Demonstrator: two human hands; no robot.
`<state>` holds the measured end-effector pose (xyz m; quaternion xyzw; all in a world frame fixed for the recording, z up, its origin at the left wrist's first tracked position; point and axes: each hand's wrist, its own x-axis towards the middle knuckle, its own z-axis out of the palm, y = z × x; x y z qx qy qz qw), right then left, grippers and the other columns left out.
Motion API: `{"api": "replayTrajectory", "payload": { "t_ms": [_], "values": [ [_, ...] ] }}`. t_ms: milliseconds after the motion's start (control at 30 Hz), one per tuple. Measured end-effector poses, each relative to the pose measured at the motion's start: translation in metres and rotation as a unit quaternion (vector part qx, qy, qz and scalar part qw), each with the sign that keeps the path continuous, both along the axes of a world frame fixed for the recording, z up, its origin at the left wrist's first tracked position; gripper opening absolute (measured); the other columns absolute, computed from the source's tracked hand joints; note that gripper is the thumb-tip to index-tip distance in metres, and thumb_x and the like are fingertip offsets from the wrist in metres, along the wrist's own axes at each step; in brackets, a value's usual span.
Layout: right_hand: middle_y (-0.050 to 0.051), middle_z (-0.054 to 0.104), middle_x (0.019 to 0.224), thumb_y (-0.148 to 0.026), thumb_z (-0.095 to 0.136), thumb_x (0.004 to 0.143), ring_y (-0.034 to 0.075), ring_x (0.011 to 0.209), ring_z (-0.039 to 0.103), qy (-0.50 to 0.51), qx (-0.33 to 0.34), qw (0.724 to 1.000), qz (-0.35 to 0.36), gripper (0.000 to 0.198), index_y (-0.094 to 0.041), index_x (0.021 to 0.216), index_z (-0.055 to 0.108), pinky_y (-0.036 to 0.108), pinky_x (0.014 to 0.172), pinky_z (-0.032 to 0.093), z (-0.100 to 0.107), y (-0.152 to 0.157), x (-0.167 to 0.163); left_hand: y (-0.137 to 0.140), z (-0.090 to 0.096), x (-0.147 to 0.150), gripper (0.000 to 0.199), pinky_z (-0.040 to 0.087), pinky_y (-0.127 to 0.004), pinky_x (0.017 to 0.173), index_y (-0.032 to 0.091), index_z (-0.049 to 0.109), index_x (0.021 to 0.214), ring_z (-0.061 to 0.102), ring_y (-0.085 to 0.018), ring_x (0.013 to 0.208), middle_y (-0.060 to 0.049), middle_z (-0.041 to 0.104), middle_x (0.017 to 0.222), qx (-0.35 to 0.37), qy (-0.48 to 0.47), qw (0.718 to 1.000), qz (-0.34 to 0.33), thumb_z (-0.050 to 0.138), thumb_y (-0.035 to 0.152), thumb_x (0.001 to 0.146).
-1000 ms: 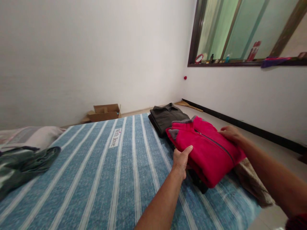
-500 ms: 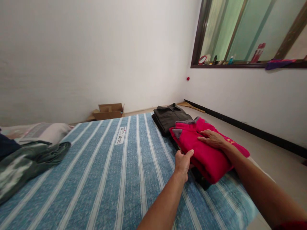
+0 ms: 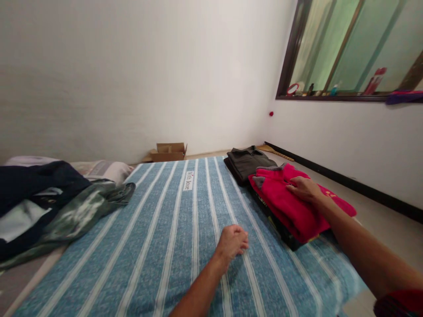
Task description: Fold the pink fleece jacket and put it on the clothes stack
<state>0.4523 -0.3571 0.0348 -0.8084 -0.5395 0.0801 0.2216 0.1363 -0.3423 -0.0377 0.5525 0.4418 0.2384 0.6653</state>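
A folded red fleece garment [image 3: 284,202] with a grey collar rests on top of a dark folded garment [image 3: 276,224] at the bed's right side. On the red cloth lies my right hand [image 3: 304,188], palm down with its fingers stretched out. My left hand [image 3: 233,241] hovers over the striped blue bedspread [image 3: 165,246], apart from the clothes, its fingers curled in and nothing seen in them. Just beyond the red garment sits a folded dark grey-brown jacket [image 3: 249,163].
Loose dark blue clothing [image 3: 42,180] and green camouflage trousers [image 3: 89,211] lie heaped at the left, near a pillow [image 3: 109,171]. An open cardboard box [image 3: 168,153] stands behind the bed by the wall. A wooden-handled brush [image 3: 277,152] lies on the floor at the right.
My left hand has let go of the red garment's edge and drawn back left, its fingers curling. My right hand stays on the garment. The view has turned left, showing more of the clothes heap.
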Motion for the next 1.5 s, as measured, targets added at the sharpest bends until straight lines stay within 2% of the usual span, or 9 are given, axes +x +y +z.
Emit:
{"api": "replayTrajectory", "payload": {
  "t_ms": [133, 200, 267, 367, 533, 667, 833, 1167, 1500],
  "values": [
    [0.009, 0.062, 0.113, -0.037, 0.057, 0.079, 0.028, 0.111, 0.052, -0.070, 0.042, 0.997, 0.017, 0.028, -0.024, 0.103, 0.064, 0.035, 0.093, 0.037, 0.003, 0.002, -0.059, 0.006, 0.004, -0.039, 0.013, 0.040, -0.020, 0.048, 0.015, 0.058, 0.069, 0.062, -0.015, 0.056, -0.004, 0.065, 0.064, 0.029, 0.013, 0.999, 0.024, 0.064, 0.028, 0.068],
    [0.007, 0.062, 0.114, -0.038, 0.053, 0.082, 0.025, 0.107, 0.055, -0.080, 0.062, 0.990, 0.093, 0.029, -0.025, 0.107, 0.063, 0.032, 0.091, 0.039, -0.006, 0.002, -0.102, 0.007, 0.003, -0.052, 0.011, 0.040, -0.020, 0.047, 0.016, 0.059, 0.069, 0.062, -0.014, 0.054, -0.003, 0.064, 0.063, 0.045, 0.018, 0.998, 0.039, 0.063, 0.026, 0.069],
    [0.009, 0.064, 0.112, -0.035, 0.051, 0.084, 0.025, 0.103, 0.057, -0.058, 0.067, 0.979, 0.184, 0.030, -0.021, 0.108, 0.063, 0.032, 0.088, 0.041, -0.021, 0.002, -0.148, 0.007, 0.000, -0.061, 0.010, 0.041, -0.020, 0.047, 0.016, 0.059, 0.069, 0.061, -0.014, 0.052, -0.003, 0.065, 0.062, 0.053, 0.018, 0.997, 0.051, 0.062, 0.025, 0.069],
    [0.007, 0.067, 0.104, -0.034, 0.051, 0.084, 0.022, 0.095, 0.061, -0.036, 0.053, 0.971, 0.230, 0.029, -0.020, 0.106, 0.064, 0.029, 0.083, 0.043, -0.053, 0.004, -0.209, 0.007, -0.008, -0.071, 0.009, 0.044, -0.020, 0.048, 0.016, 0.060, 0.069, 0.061, -0.014, 0.052, -0.003, 0.065, 0.061, 0.048, -0.005, 0.997, 0.055, 0.062, 0.024, 0.069],
    [0.006, 0.066, 0.090, -0.024, 0.048, 0.083, 0.020, 0.084, 0.060, -0.024, 0.056, 0.975, 0.213, 0.019, -0.020, 0.088, 0.066, 0.028, 0.072, 0.042, -0.099, 0.013, -0.265, 0.007, -0.021, -0.081, 0.012, 0.048, -0.022, 0.052, 0.015, 0.062, 0.076, 0.064, -0.015, 0.060, -0.004, 0.065, 0.065, 0.036, -0.053, 0.995, 0.077, 0.061, 0.025, 0.069],
    [0.006, 0.063, 0.086, -0.024, 0.051, 0.082, 0.020, 0.085, 0.056, -0.022, 0.084, 0.976, 0.200, 0.015, -0.020, 0.071, 0.062, 0.029, 0.077, 0.039, -0.116, 0.016, -0.275, 0.007, -0.026, -0.083, 0.014, 0.050, -0.024, 0.051, 0.014, 0.063, 0.077, 0.062, -0.016, 0.059, -0.002, 0.063, 0.062, 0.062, -0.055, 0.992, 0.092, 0.062, 0.025, 0.069],
    [0.005, 0.062, 0.094, -0.019, 0.049, 0.083, 0.018, 0.090, 0.054, -0.006, 0.118, 0.973, 0.198, 0.016, -0.020, 0.073, 0.062, 0.027, 0.082, 0.038, -0.125, 0.015, -0.272, 0.005, -0.028, -0.080, 0.013, 0.049, -0.022, 0.049, 0.015, 0.063, 0.077, 0.060, -0.014, 0.057, 0.000, 0.061, 0.060, 0.099, -0.037, 0.990, 0.093, 0.062, 0.023, 0.066],
    [0.004, 0.063, 0.093, -0.014, 0.050, 0.081, 0.016, 0.091, 0.054, 0.015, 0.148, 0.971, 0.186, 0.017, -0.020, 0.075, 0.064, 0.025, 0.083, 0.037, -0.129, 0.018, -0.271, 0.006, -0.031, -0.080, 0.023, 0.052, -0.026, 0.054, 0.015, 0.061, 0.085, 0.063, -0.017, 0.068, -0.002, 0.065, 0.076, 0.138, 0.001, 0.989, 0.060, 0.054, 0.029, 0.069],
    [0.003, 0.064, 0.093, -0.013, 0.051, 0.080, 0.015, 0.092, 0.054, 0.027, 0.153, 0.972, 0.174, 0.017, -0.020, 0.074, 0.065, 0.025, 0.083, 0.036, -0.126, 0.018, -0.269, 0.005, -0.033, -0.080, 0.023, 0.052, -0.025, 0.054, 0.016, 0.061, 0.086, 0.064, -0.016, 0.067, -0.002, 0.066, 0.076, 0.150, 0.010, 0.987, 0.060, 0.053, 0.030, 0.069]
  ]
}}
